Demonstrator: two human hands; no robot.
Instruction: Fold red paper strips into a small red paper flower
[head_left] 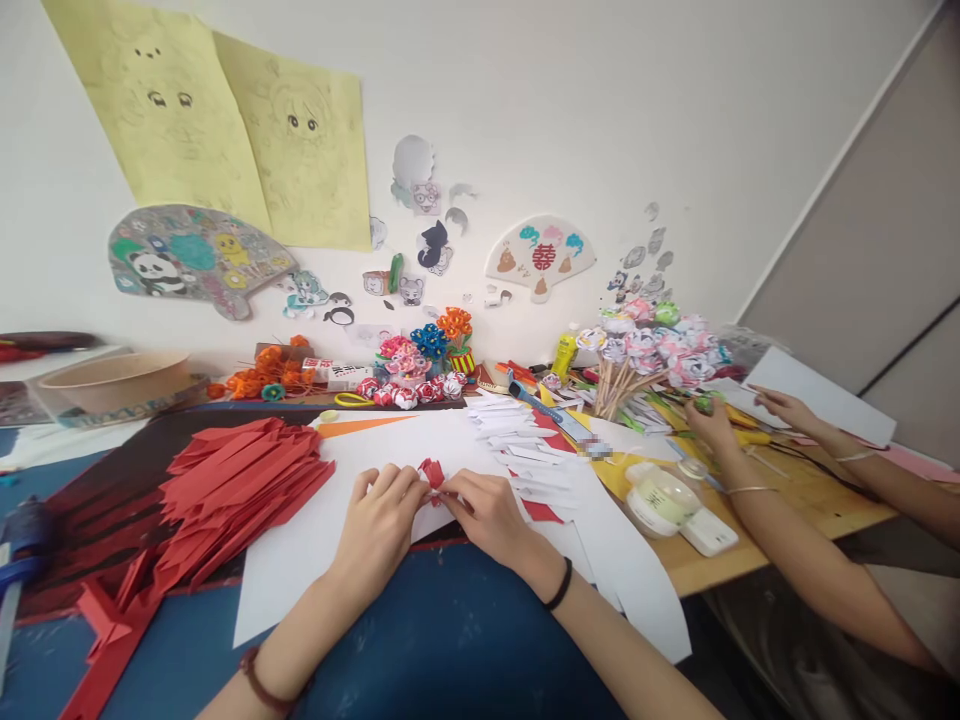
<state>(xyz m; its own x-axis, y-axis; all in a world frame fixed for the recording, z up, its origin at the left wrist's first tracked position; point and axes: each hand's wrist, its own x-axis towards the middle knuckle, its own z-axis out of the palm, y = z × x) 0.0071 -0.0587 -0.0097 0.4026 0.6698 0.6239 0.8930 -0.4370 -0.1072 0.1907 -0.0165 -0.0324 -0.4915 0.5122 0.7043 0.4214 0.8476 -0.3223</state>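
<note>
Between my fingertips is a small red and white folded paper piece (430,472), just above a white sheet (300,560). My left hand (382,520) pinches it from the left, thumb and fingers pressed together. From the other side my right hand (484,512) grips it too, fingers curled. Part of the piece is hidden behind my fingers. A big pile of red folded paper strips (232,490) lies to the left of my left hand. White folded paper strips (517,440) are spread out beyond my right hand.
At right, a co-worker's hands (709,425) hold something green near a bunch of paper flowers (652,345). A round white container (660,500) stands beside a white phone-like object (709,530). Finished red-white paper balls (405,392) line the back. A blue glue gun (26,545) is far left.
</note>
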